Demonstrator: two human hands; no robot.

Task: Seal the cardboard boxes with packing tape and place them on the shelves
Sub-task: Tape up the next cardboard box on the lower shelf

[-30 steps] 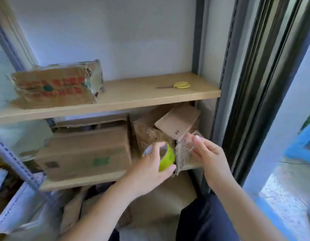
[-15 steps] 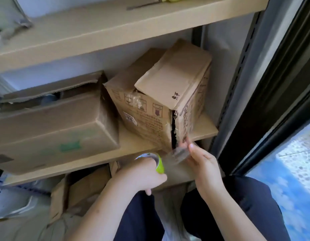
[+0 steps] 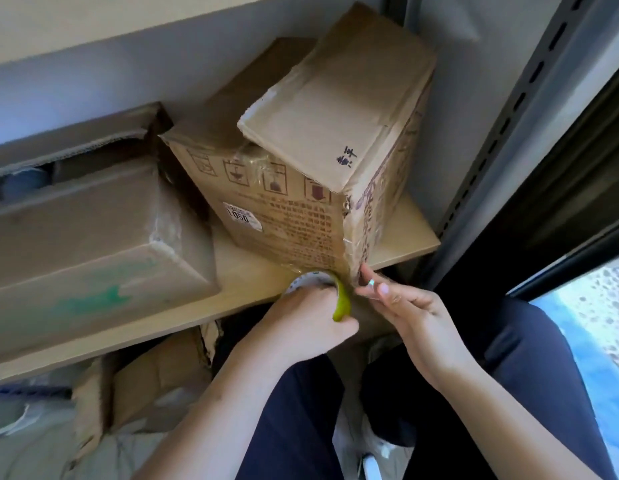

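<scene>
Down at the shelf's front edge, the left hand [image 3: 303,318] curls its grip around the roll of packing tape [image 3: 330,292], fingers through the core, pressing the yellow-green roll against the bottom corner of the printed cardboard box [image 3: 301,209]. Right hand [image 3: 413,311] reaches in beside it, thumb and forefinger pinching the clear tape strip [image 3: 368,289] where it wraps that corner. Both forearms stretch forward over dark trousers.

Compared with half a second ago, the roll has come up from below the shelf to touch the box, the split corner seam now sits under tape, and the view has closed in.

That box stands tilted on the wooden shelf [image 3: 401,237], its top flap [image 3: 332,109] lifted at an angle. Just left of it lies a wider brown box [image 3: 93,237] with a green mark, flaps gaping. Flattened cardboard [image 3: 155,375] is jammed beneath the shelf. A slotted metal upright [image 3: 502,133] runs up on the right.
</scene>
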